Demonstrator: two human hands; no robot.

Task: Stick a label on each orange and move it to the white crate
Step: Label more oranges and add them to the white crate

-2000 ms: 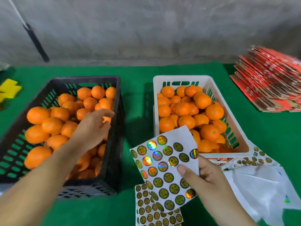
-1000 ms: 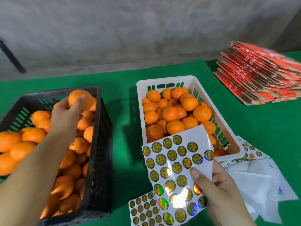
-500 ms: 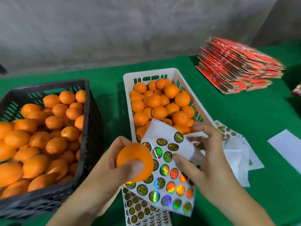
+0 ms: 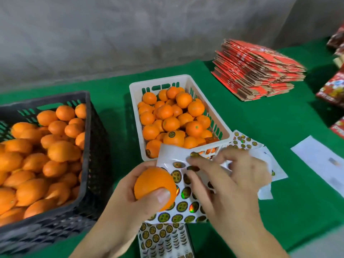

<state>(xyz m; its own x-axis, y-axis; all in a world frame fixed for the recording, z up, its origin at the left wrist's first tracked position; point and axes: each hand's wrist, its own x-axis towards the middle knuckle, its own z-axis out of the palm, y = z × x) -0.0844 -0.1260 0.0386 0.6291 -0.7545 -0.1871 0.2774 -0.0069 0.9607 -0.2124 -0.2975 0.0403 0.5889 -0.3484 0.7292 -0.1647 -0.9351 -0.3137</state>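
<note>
My left hand (image 4: 130,207) grips one orange (image 4: 152,183) just in front of the white crate (image 4: 135,116), which is heaped with oranges, some bearing round labels. My right hand (image 4: 229,185) lies on a white sheet of round holographic labels (image 4: 182,207) held beside the orange. Its forefinger and thumb pinch at a label (image 4: 193,155) near the sheet's upper edge. The black crate (image 4: 93,161) at the left is full of unlabelled oranges.
More label sheets (image 4: 162,237) lie on the green cloth under my hands, and used backing sheets (image 4: 268,164) lie right of the white crate. A stack of flattened red cartons (image 4: 256,71) sits at the back right. A white paper (image 4: 320,161) lies at the right.
My left hand took an orange out of the black crate and brought it to the label sheet. My right hand shifted from holding the sheet to pinching a label at its top.
</note>
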